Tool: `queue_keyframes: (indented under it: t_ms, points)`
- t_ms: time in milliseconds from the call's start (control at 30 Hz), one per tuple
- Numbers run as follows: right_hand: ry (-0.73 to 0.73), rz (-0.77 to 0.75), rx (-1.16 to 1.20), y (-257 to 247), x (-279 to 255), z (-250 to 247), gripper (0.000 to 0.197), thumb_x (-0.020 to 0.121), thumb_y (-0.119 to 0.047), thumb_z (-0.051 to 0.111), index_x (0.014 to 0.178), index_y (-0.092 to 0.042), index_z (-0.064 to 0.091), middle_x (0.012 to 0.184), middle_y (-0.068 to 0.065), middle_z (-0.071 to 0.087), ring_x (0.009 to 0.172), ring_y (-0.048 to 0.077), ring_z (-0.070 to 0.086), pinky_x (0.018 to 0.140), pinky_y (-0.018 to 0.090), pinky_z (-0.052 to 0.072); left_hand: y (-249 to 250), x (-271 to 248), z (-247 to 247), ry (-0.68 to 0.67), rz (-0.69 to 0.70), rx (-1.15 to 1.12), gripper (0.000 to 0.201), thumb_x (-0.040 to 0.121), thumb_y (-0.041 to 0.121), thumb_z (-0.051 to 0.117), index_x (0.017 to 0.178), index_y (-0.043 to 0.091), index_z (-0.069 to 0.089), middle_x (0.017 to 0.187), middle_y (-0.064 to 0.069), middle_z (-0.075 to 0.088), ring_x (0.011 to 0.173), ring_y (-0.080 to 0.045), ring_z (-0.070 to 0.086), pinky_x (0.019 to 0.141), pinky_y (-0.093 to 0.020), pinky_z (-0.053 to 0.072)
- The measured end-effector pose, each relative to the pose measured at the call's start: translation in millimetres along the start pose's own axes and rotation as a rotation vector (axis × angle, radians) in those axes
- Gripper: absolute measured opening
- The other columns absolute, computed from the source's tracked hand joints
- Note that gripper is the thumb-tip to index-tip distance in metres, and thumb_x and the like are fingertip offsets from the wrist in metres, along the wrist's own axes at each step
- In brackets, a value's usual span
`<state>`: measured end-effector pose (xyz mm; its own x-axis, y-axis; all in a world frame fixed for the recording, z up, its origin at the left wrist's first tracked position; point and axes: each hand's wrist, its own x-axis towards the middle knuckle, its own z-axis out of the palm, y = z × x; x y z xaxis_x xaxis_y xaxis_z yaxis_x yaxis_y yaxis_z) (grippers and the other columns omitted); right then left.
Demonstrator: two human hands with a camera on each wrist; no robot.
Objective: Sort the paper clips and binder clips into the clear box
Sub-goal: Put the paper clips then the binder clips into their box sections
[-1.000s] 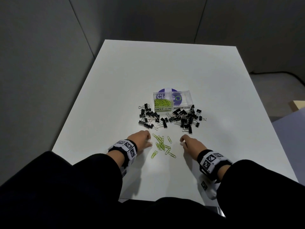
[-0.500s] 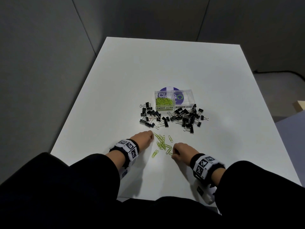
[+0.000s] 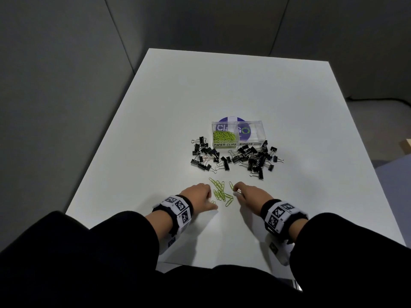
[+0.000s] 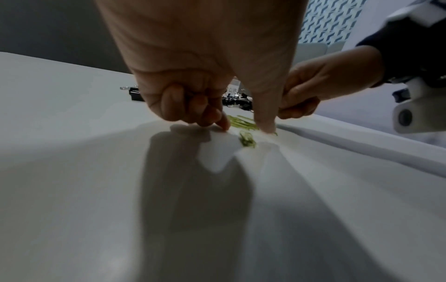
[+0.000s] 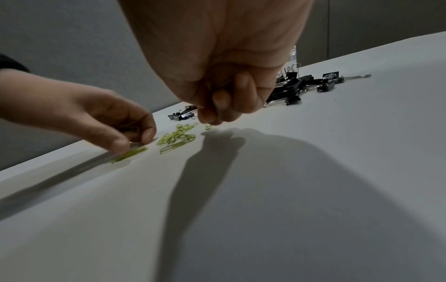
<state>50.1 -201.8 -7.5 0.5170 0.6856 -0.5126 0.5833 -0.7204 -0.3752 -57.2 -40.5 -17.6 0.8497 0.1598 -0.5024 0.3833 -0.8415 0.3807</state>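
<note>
1. Dim room; the white counter (image 3: 244,90) is the brightest surface, lit from overhead.
2. Both wrist views show long soft shadows running toward 6 o'clock.
3. Head view bends straight edges near its borders (strongest at 9 and 3 o'clock).
4. Wrist views are soft and grainy; close skin is blurred.

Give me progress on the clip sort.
Done: a batch of paper clips sits in the box's left compartment. In hand: the left hand and right hand work at the loose paper clips, each holding some. Left: all binder clips lie outside the box; the right compartment looks empty.
</note>
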Motion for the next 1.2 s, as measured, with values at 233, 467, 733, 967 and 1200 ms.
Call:
queue_keyframes:
  t_ms: [233, 467, 733, 967, 1200]
  points:
    - [-0.052, -0.061, -0.090, -9, 5, -1, 0.044, 0.087, -0.041, 0.057, 0.120, -0.015, 0.046, 0.124, 0.005, 0.054, 0.105, 0.026, 0.057, 0.085, 0.034, 0.044, -2, 4, 2, -0.017, 0.073, 0.016, 0.018, 0.089, 0.021, 0.056, 0.099, 0.006, 0.059, 0.109, -0.010, 0.053, 0.101, -0.028, 0.056, 0.085, -0.033, 0.042]
    - [-0.016, -0.034, -0.073, -13, 17, 11, 0.026, 0.089, -0.032, 0.056, 0.108, -0.016, 0.050, 0.115, 0.004, 0.056, 0.100, 0.025, 0.057, 0.080, 0.032, 0.042, -4, 7, 2, -0.006, 0.125, 0.076, 0.018, 0.091, 0.015, 0.051, 0.105, 0.007, 0.058, 0.113, -0.011, 0.058, 0.107, -0.027, 0.053, 0.086, -0.033, 0.041]
    - [0.006, -0.078, -0.167, -19, 12, 16, 0.020, 0.094, -0.021, 0.041, 0.106, -0.007, 0.048, 0.113, 0.013, 0.054, 0.095, 0.032, 0.056, 0.080, 0.037, 0.044, -3, 7, 3, -0.018, 0.138, 0.082, 0.020, 0.094, 0.012, 0.041, 0.107, 0.005, 0.056, 0.113, -0.014, 0.052, 0.103, -0.029, 0.053, 0.084, -0.033, 0.040]
    - [0.040, -0.129, -0.230, -14, 14, 16, 0.021, 0.096, -0.017, 0.036, 0.107, -0.004, 0.049, 0.109, 0.016, 0.053, 0.094, 0.032, 0.057, 0.073, 0.038, 0.042, -8, 15, -9, -0.072, 0.076, 0.034, 0.028, 0.091, 0.004, 0.042, 0.115, 0.005, 0.056, 0.120, -0.014, 0.050, 0.107, -0.029, 0.055, 0.092, -0.033, 0.042]
    - [0.102, 0.029, 0.009, 10, 17, -8, 0.029, 0.099, -0.022, 0.035, 0.124, -0.009, 0.044, 0.106, 0.019, 0.065, 0.096, 0.033, 0.061, 0.081, 0.037, 0.045, -8, 17, -34, -0.007, 0.033, -0.034, 0.024, 0.093, 0.010, 0.038, 0.110, 0.004, 0.053, 0.115, -0.012, 0.057, 0.105, -0.027, 0.054, 0.086, -0.031, 0.040]
